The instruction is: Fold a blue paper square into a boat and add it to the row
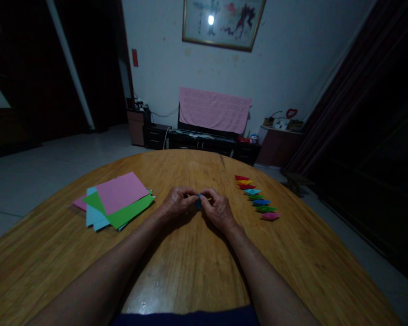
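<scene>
Between my fingertips, over the middle of the table, is a small piece of folded blue paper (199,202). My left hand (179,202) pinches it from the left, thumb and forefinger closed together. From the other side my right hand (219,209) grips it too, fingers curled and thumb pressed in. Most of the paper's shape is hidden by the fingers. Off to the right lies a slanting row of several small folded paper boats, among them a red one (242,178), a light blue one (252,192) and a pink one (270,217).
A loose stack of coloured sheets lies on the left, with a pink sheet (122,192) on top and a green sheet (131,215) below. The round wooden table (177,280) fills the foreground. Beyond it stand a low black cabinet (197,144) and a pink cloth (214,111) over a screen.
</scene>
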